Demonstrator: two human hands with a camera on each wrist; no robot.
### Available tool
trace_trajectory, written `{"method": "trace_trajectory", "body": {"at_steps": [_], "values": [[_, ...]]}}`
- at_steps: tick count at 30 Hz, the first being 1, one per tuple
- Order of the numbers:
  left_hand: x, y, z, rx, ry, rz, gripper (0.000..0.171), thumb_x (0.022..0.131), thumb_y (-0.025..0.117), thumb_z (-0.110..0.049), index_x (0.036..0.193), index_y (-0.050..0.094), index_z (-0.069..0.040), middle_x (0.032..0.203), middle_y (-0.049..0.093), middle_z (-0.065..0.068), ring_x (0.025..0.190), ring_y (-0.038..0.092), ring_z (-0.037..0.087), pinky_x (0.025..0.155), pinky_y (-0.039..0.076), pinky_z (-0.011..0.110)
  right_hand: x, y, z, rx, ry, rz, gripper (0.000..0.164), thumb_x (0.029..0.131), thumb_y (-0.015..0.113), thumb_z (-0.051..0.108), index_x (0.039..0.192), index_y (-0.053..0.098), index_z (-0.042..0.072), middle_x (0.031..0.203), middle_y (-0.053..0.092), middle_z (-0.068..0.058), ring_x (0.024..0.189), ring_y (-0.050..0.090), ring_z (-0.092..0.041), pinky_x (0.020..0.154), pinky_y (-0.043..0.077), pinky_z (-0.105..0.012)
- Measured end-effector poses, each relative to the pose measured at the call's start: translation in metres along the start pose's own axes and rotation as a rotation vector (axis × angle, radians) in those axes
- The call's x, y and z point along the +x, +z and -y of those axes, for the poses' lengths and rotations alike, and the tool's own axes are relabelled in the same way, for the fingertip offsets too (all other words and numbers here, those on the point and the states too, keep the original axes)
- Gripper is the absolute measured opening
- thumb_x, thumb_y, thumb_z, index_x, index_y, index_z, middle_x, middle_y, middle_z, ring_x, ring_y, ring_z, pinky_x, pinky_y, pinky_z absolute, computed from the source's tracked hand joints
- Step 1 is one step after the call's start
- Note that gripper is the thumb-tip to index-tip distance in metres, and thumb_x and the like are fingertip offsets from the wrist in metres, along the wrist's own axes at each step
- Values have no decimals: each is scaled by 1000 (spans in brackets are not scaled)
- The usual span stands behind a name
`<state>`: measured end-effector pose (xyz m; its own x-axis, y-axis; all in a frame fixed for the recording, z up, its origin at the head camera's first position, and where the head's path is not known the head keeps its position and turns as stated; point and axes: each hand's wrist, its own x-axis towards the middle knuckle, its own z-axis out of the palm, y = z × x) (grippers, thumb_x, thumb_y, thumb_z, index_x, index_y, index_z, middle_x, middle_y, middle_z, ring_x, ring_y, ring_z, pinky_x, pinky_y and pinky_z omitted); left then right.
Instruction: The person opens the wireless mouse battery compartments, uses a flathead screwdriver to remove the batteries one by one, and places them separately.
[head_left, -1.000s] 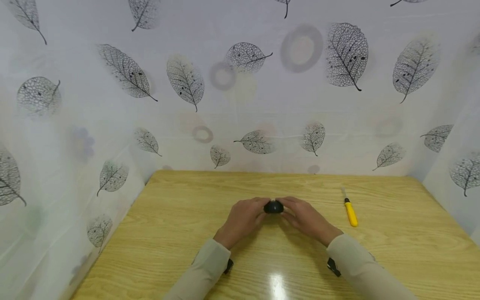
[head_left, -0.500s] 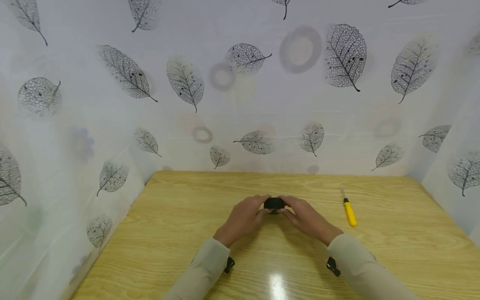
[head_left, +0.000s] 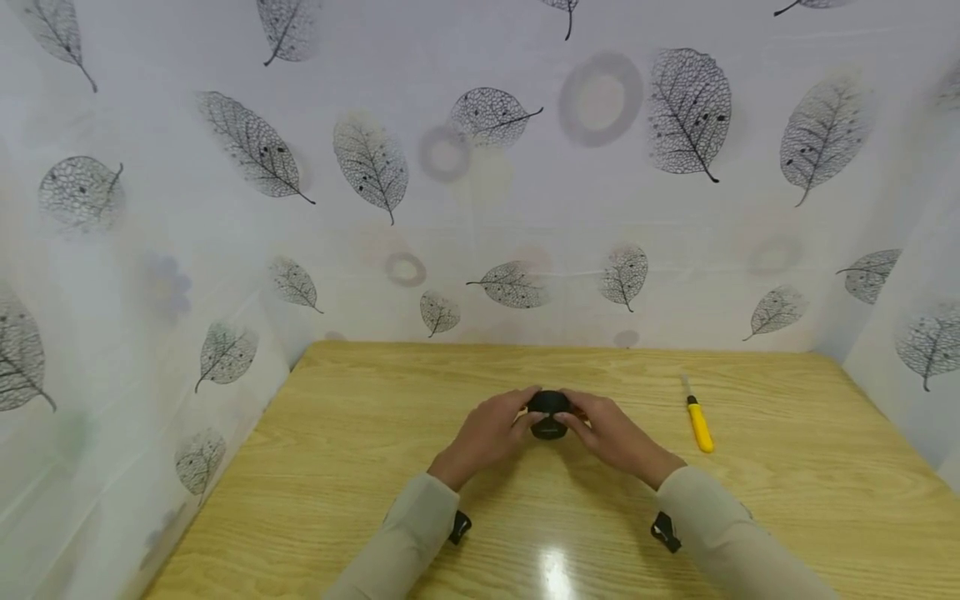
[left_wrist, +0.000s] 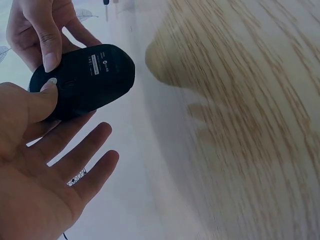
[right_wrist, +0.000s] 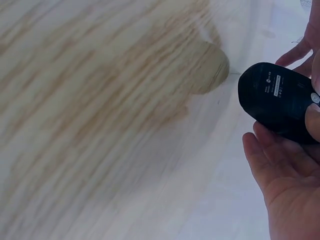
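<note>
Tipped over since a moment earlier, the mouse (head_left: 549, 427) bared its underside below mid-frame, pinched by left hand (head_left: 489, 432) and right hand (head_left: 613, 433).

Black mouse (head_left: 550, 429), underside now in view

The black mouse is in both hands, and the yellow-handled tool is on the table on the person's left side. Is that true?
Not quite: the head view shows the yellow-handled tool on the person's right side, beyond the right hand. It is on the table, and both hands do hold the black mouse.
</note>
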<state>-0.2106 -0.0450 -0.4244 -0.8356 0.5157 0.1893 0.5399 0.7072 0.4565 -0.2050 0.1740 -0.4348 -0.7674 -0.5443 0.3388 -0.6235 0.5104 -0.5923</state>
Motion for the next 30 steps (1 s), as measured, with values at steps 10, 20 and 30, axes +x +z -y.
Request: {"method": "trace_trajectory", "body": {"at_steps": [10, 20, 30], "values": [[2, 2, -1, -150, -47, 27, 48, 106, 56, -27, 147, 51, -3, 128, 67, 9, 111, 65, 20, 97, 54, 40, -1, 3, 1, 82, 76, 18, 22, 106, 55, 11, 123, 61, -1, 107, 71, -11, 93, 71, -18, 77, 60, -27], [1, 6, -1, -351, -94, 40, 47, 108, 51, -28, 151, 47, -10, 137, 61, 13, 107, 69, 23, 90, 58, 35, -3, 7, -1, 154, 163, 19, 38, 108, 51, 20, 136, 55, -4, 106, 71, -8, 94, 71, -17, 75, 59, -27], [2, 8, -2, -393, -148, 48, 46, 109, 49, -28, 151, 46, -11, 136, 61, 12, 102, 67, 23, 87, 57, 38, -2, 9, -1, 198, 216, 18, 41, 109, 50, 25, 137, 55, -5, 102, 71, -6, 91, 69, -15, 71, 60, -29]]}}
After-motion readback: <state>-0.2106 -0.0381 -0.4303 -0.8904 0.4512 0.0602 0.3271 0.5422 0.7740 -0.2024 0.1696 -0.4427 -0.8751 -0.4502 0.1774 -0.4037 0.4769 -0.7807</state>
